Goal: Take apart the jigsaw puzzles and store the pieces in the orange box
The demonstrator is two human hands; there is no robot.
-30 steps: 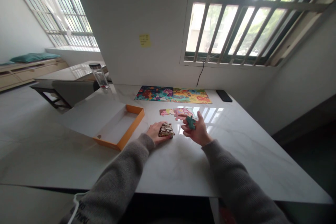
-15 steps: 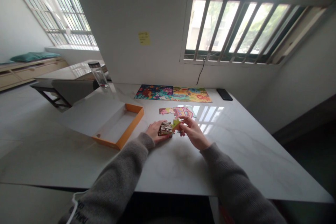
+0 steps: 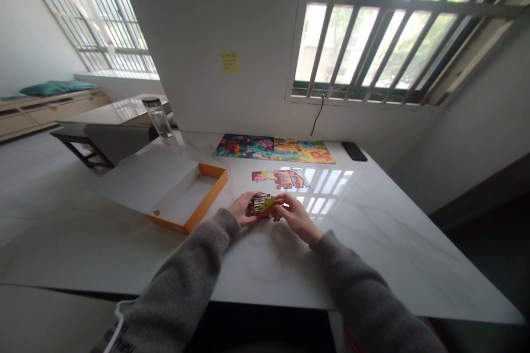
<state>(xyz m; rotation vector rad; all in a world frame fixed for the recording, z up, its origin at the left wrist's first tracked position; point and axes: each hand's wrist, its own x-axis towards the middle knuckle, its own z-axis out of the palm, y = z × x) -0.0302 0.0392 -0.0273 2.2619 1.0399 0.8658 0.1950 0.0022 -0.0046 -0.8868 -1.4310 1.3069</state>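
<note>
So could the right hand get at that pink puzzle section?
Probably yes: the pink puzzle section lies just beyond the right hand, with nothing visible in between, though that hand holds a green piece.

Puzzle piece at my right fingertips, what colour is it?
The puzzle piece looks mostly yellow-green; the head view shows it best.

White tabletop [image 3: 393, 242] with faint grey veining, orange-walled box [image 3: 211, 196] with white inside, yellow-green puzzle piece [image 3: 268, 207], pink-and-red partial puzzle [image 3: 284, 178], picture sheets in dark blue [image 3: 244, 146] and yellow-orange [image 3: 304, 151], black phone [image 3: 354, 151], plain grey sleeves [image 3: 351, 273]
</note>
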